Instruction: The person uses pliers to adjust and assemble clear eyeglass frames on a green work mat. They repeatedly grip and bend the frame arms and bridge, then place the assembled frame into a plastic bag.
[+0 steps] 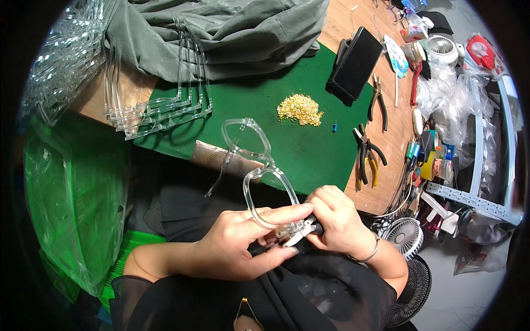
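Note:
My left hand holds a clear plastic eyeglass frame by its lower end, thumb and fingers closed around it. The two lens rims stand up and away from me, apparently without lenses, and a thin clear temple hangs at the far side. My right hand is closed on pliers with pale jaws and dark handles. Those jaws meet the frame's corner between my hands; the exact contact is hidden by my fingers. Beyond the frame, a pile of small gold-coloured parts lies on the green mat.
Several clear frames stand stacked at the left, beside a grey cloth. Two pliers, one black and one with a yellow grip, lie to the right near a black phone-like device. A green bag hangs left.

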Demonstrator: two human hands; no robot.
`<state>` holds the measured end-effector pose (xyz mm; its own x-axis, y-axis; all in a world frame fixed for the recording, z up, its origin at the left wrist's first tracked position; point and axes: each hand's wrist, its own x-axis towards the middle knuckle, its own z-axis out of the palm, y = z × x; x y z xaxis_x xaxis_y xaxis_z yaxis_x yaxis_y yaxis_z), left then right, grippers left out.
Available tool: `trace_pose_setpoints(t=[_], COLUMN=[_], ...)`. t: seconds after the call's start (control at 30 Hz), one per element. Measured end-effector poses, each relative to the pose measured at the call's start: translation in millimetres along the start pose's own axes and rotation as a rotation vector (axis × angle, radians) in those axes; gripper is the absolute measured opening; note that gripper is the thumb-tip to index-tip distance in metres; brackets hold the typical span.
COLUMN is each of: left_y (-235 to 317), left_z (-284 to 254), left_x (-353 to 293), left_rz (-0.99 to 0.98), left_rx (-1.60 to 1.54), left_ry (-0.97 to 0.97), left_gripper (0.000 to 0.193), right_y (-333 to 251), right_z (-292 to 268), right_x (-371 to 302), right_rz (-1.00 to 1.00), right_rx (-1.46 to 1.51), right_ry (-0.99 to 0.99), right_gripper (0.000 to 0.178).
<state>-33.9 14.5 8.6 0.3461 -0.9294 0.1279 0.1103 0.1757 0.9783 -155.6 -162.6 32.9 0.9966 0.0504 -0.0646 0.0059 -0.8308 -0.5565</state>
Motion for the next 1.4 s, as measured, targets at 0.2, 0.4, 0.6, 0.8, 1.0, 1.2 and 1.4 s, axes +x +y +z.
trace_pose_setpoints(t=[0.2, 0.4, 0.6, 0.8, 1.0, 1.2, 1.4], left_y=[-10.8, -15.1, -15.0, -16.6, -8.1, -9.0, -11.2], left_z=[13.5, 19.3, 20.4, 21.9, 23.3, 21.7, 20.9], left_x=[-2.9, -5.0, -3.2, -2.6, -1.8, -3.6, -2.3], left_rz=[0.163, 0.187, 0.197, 0.180, 0.075, -0.005, 0.014], left_rx=[0.184, 0.177, 0.200, 0.202, 0.144, 0.060, 0.072], left_ry=[0.093, 0.131, 0.144, 0.176, 0.202, 0.190, 0.209], left_gripper=[0.062, 0.056, 0.055, 0.053, 0.049, 0.052, 0.051], right_y=[5.5, 11.1, 12.4, 9.1, 11.8, 14.3, 13.4], right_z=[9.0, 20.3, 22.4, 21.5, 20.4, 19.0, 18.3], right_x=[2.2, -1.5, 2.7, -3.6, 7.7, 2.7, 6.1], right_rz=[-0.085, -0.095, -0.137, -0.038, -0.111, -0.050, -0.056], right_rx=[-0.085, -0.120, -0.115, -0.088, -0.103, -0.134, -0.118], right_ry=[0.162, 0.236, 0.271, 0.185, 0.306, 0.228, 0.231], right_gripper=[0.029, 0.031, 0.030, 0.025, 0.030, 0.035, 0.033])
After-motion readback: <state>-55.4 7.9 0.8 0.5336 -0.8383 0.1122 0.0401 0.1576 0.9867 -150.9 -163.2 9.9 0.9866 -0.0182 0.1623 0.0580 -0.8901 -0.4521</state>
